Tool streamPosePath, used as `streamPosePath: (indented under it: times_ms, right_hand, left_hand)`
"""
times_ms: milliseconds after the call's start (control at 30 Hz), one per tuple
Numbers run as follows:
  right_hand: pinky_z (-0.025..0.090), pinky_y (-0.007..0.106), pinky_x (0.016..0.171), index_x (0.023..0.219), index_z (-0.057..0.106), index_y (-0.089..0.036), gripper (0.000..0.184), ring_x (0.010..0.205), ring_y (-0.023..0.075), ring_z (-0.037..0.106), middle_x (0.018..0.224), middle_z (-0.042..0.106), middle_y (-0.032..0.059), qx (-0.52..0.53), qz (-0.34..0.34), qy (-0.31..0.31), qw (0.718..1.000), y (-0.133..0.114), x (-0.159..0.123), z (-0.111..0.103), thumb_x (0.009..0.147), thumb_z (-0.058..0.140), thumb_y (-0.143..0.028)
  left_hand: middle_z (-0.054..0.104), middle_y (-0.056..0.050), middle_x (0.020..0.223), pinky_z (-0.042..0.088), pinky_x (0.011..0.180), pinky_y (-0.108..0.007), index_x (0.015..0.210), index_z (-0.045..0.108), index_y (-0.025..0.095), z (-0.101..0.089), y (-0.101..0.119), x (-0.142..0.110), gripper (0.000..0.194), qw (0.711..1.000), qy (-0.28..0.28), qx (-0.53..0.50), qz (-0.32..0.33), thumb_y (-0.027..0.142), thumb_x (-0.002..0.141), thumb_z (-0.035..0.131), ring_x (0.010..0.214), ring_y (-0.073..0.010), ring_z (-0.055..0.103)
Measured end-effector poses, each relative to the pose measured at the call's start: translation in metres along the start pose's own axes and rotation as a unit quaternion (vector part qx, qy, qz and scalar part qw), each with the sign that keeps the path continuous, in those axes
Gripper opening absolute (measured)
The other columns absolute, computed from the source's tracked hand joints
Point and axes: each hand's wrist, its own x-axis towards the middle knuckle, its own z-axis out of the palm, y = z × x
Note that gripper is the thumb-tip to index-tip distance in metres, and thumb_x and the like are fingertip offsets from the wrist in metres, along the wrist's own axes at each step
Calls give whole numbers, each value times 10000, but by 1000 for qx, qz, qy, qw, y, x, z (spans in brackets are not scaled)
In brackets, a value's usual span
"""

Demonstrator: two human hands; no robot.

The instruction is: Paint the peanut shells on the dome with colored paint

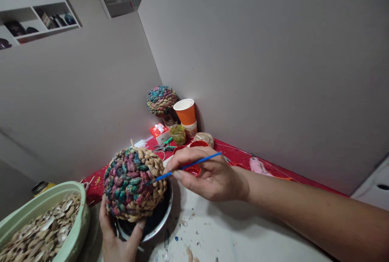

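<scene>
A rounded dome (130,183) covered in peanut shells is held from below by my left hand (120,243), thumb and fingers around its lower edge. Purple, teal and blue paint covers much of its left and middle. The shells on its right and lower edge are bare tan. Beneath it is a metal bowl (169,214) with a dark inside. My right hand (209,179) pinches a thin blue paintbrush (202,159). The brush tip points left and meets the dome's right side, at the border of painted and bare shells.
A green basket (82,201) of peanut shells stands at the left. Behind are red paint pots (199,143), a cup of olive paint (178,134), orange paper cups (186,113), twine (204,137), pliers (162,147) and a painted shell-topped piece (162,100). Grey panels rise behind the table (237,233).
</scene>
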Motion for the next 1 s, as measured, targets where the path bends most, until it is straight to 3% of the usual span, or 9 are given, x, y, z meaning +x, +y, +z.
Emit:
streamPosePath:
  times_ms: [167, 367, 600, 1000]
  right_hand:
    - [631, 248, 754, 1000, 683, -150, 122, 783, 131, 743, 886, 779, 69, -10, 11, 30, 999, -1, 1, -2, 909, 646, -78]
    - [640, 263, 752, 994, 683, -151, 117, 792, 145, 751, 881, 778, 66, 12, 17, -10, 1000, -3, -2, 2, 915, 633, -82]
    - [636, 257, 731, 1014, 691, -145, 117, 757, 131, 740, 880, 775, 69, -18, 20, 27, 999, 0, -1, -2, 924, 641, -91]
    - [622, 233, 728, 983, 680, -153, 118, 737, 125, 730, 823, 763, 63, -48, -24, 18, 998, -5, 2, -2, 911, 614, -87]
  left_hand:
    - [390, -181, 1623, 300, 1217, -605, 1616, 200, 259, 2, 2, -2, 1116, 1000, 1, -15, 1, 582, 728, 793, 1453, -397, 455]
    - [412, -166, 1611, 280, 1226, -608, 1614, 210, 269, 1, 1, -1, 1121, 1000, 6, -2, -3, 584, 714, 801, 1450, -400, 460]
    - [418, -169, 1606, 306, 1220, -594, 1611, 218, 254, 1, -2, -1, 1111, 1000, 9, 2, 7, 583, 717, 792, 1443, -397, 470]
    - [429, -172, 1599, 327, 1208, -592, 1610, 225, 255, 1, -1, 0, 1102, 1000, 7, -2, 3, 582, 721, 788, 1427, -395, 491]
